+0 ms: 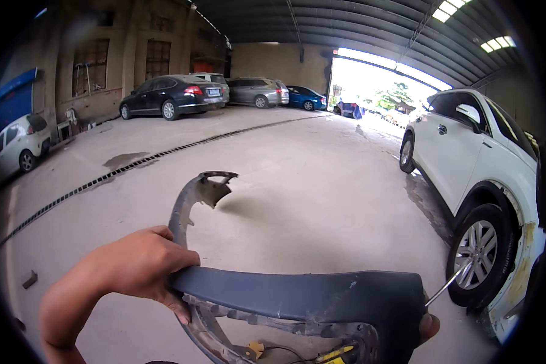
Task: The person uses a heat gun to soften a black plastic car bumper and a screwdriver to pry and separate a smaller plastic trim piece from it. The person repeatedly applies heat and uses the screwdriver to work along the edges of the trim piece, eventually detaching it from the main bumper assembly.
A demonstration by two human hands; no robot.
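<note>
A dark grey plastic car bumper cover (297, 294) spans the lower middle of the view. Its far part curves away to a hooked end (215, 188) above the floor. My left hand (142, 267) is closed around its left bend, thumb underneath. At the right end, fingertips of my right hand (429, 327) curl against the edge; most of that hand is hidden behind the cover. A thin metal rod (448, 285) sticks out beside those fingertips, its other end hidden. Through the cover's opening show a dark wire (285, 349) and a yellow piece (340, 355).
A white car (467, 139) stands close on the right, its front wheel (479, 249) near the rod and its front fender scuffed yellowish. A drain grate (133, 164) crosses the concrete floor. Several cars (176, 97) are parked along the far wall; a small dark block (30, 279) lies left.
</note>
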